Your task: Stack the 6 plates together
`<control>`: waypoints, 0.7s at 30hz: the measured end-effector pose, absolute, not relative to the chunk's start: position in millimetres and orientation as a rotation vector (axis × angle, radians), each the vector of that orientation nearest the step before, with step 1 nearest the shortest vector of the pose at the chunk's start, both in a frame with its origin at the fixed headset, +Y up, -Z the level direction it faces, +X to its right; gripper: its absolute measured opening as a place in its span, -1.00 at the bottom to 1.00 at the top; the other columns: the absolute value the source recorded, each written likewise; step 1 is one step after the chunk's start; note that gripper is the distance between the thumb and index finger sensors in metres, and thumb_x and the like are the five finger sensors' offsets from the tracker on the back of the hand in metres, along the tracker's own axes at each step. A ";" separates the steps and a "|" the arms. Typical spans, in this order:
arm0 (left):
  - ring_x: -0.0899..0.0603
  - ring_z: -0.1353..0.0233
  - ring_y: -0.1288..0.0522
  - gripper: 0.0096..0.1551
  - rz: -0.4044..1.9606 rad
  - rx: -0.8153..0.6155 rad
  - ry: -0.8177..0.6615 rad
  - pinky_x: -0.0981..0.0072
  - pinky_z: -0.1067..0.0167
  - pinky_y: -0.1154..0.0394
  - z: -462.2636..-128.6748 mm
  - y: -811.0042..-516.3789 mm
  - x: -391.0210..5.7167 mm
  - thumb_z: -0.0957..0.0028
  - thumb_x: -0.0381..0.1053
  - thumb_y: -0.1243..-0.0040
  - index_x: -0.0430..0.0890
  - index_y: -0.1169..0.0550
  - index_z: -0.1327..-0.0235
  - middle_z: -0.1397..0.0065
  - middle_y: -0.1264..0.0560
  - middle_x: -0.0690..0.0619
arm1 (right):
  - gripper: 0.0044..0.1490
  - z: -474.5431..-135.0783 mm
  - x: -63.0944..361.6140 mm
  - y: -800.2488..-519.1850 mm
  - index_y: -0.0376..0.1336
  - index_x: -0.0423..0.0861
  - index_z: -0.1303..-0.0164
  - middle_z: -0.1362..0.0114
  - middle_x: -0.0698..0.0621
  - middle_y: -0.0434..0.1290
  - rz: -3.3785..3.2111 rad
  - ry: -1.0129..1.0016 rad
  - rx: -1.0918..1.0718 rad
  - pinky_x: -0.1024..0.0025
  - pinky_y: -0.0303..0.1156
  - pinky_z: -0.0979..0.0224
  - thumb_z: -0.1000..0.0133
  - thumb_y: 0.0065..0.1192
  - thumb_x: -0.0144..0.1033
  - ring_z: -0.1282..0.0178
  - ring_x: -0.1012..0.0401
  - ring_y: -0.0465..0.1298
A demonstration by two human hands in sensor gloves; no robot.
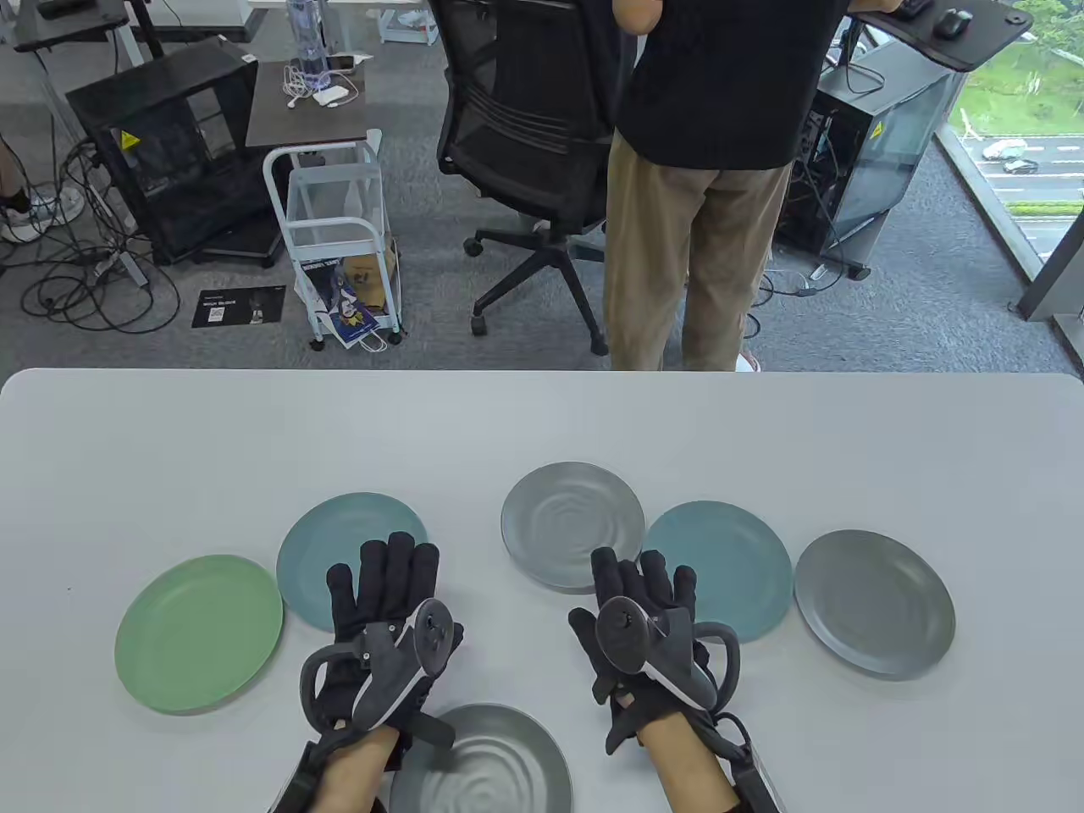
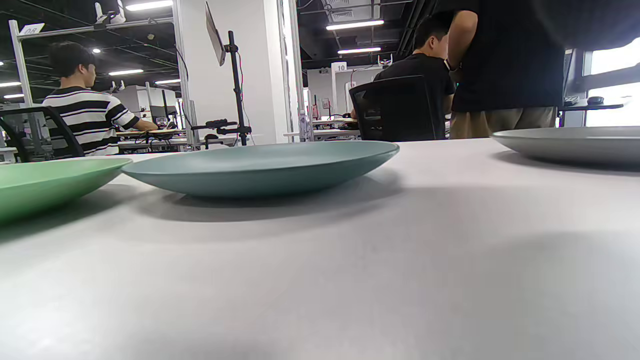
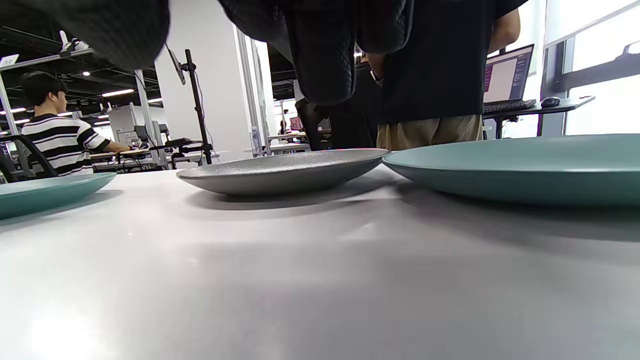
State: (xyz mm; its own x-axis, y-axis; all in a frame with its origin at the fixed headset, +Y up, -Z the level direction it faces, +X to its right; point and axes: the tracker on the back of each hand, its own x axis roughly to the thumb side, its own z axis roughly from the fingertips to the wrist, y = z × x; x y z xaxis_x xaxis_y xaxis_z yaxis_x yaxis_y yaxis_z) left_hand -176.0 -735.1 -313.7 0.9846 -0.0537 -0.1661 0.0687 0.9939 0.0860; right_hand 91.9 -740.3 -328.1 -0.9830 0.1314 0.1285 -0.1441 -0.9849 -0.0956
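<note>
Several plates lie apart on the white table (image 1: 169, 440). A green plate (image 1: 199, 633) is at the left, a blue plate (image 1: 339, 542) beside it. A grey plate (image 1: 572, 523) is at the middle, another blue plate (image 1: 728, 580) and a grey plate (image 1: 874, 603) are to the right. A third grey plate (image 1: 495, 762) lies near the front edge. My left hand (image 1: 385, 593) is flat with fingers spread, over the near edge of the left blue plate (image 2: 260, 167). My right hand (image 1: 639, 593) is flat between the middle grey plate (image 3: 282, 170) and the right blue plate (image 3: 520, 167). Both hold nothing.
A person in a black shirt (image 1: 720, 169) stands just beyond the table's far edge, beside an office chair (image 1: 525, 127). A white cart (image 1: 339, 237) and a dark cabinet (image 1: 169, 152) stand on the floor farther back.
</note>
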 end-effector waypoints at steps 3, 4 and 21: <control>0.09 -0.75 0.41 0.22 -0.055 0.074 0.181 -0.03 -0.65 0.47 -315.0 -735.8 -177.1 0.32 0.55 -0.08 0.41 0.31 -0.41 -0.66 0.38 0.42 | -0.08 -326.4 89.0 -738.3 -0.16 0.12 -0.65 -0.63 0.01 0.27 2.980 -0.141 0.222 -0.23 -0.22 -0.66 -0.18 -0.08 0.35 -0.73 -0.04 0.00; 0.09 -0.75 0.41 0.22 -0.051 0.069 0.183 -0.03 -0.65 0.47 -315.3 -736.1 -177.5 0.32 0.55 -0.09 0.41 0.31 -0.41 -0.66 0.38 0.42 | -0.08 -325.7 88.1 -737.7 -0.15 0.12 -0.65 -0.62 0.00 0.28 2.975 -0.133 0.231 -0.23 -0.22 -0.66 -0.18 -0.07 0.34 -0.73 -0.04 0.01; 0.08 -0.75 0.37 0.21 -0.027 0.067 0.210 -0.04 -0.65 0.46 -315.2 -735.8 -184.1 0.32 0.55 -0.09 0.40 0.28 -0.42 -0.67 0.36 0.41 | 0.05 -310.2 34.8 -736.7 -0.08 0.10 -0.62 -0.22 0.12 0.52 2.880 0.280 0.711 -0.20 -0.16 -0.67 -0.05 0.27 0.32 -0.59 0.04 0.27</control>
